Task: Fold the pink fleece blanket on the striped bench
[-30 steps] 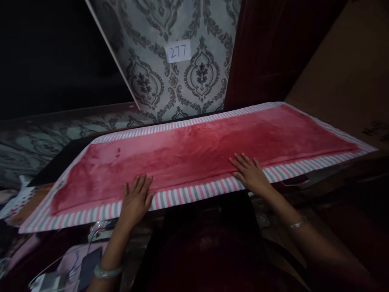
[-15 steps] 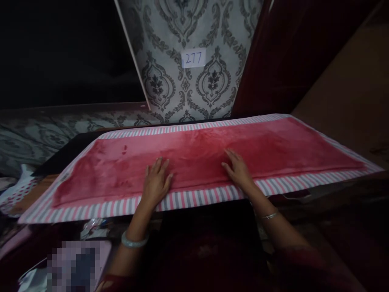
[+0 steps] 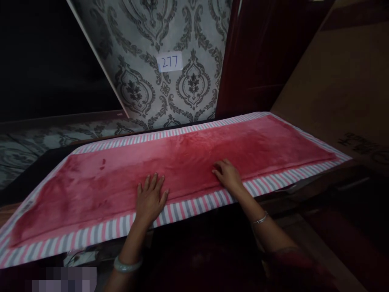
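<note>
A long red plush cloth [image 3: 182, 162] lies spread out with its nap brushed into lighter and darker patches. Under it, a pink, grey and white striped cloth [image 3: 112, 229] shows as a border on all sides. My left hand [image 3: 151, 198] rests palm down on the red plush near the front edge, fingers spread. To its right, my right hand [image 3: 227, 175] touches the plush with its fingers slightly bent and the thumb apart. Neither hand grasps anything. Some of the right fingertips are hard to make out.
A dark TV screen [image 3: 51, 61] stands at the back left. Patterned wallpaper [image 3: 193, 85] carries a paper label [image 3: 169, 61] reading 277. On the right are a dark red glossy panel [image 3: 261, 56] and a large brown cardboard box [image 3: 343, 89]. A blurred-out patch covers the lower left.
The view has turned a little to the right, so the scene sits further left. My right hand's fingers are more bent than before. My left hand stays flat with fingers spread wider.
</note>
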{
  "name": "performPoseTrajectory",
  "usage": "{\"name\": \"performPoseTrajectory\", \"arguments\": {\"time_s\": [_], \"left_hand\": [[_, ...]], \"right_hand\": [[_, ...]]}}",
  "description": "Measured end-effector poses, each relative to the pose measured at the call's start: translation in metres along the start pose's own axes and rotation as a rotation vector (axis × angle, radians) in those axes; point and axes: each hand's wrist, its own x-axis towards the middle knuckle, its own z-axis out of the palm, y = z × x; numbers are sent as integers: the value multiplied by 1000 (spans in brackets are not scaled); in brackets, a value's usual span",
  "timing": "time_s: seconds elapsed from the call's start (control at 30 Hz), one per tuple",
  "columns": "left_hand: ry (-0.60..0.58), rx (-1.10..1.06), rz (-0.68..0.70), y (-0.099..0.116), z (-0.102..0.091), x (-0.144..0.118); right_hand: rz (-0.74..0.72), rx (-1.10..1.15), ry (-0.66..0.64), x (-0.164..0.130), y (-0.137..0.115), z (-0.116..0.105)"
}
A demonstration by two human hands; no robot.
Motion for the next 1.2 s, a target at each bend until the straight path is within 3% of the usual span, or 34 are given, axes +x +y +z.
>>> {"name": "performPoseTrajectory", "arguments": {"time_s": [0.1,0.37,0.53,0.73,0.8,0.97,1.1,1.2], "left_hand": [[12,14,6,0,1,-1],[13,32,10,-1,3,-1],[14,22,16,0,1,-1],[-5,-6,-2,1,0,-1],[-21,-18,-14,4,-2,-3],[-42,-47,-41,9,-4,-7],[-75,-62,-32,3,-7,-16],[-121,-50,-76,-14,-14,-31]], "right_hand": [[28,-63,-15,2,-4,2],[42,93,125,-16,17,-1],[22,114,193,-14,14,-7],[-29,-19,89,-2,-8,-9],[-106,-22,68,3,-22,-5],[-388,-57,-118,10,-63,25],[-403,-181,-279,-1,-76,48],[-402,-208,-289,-8,-73,55]]}}
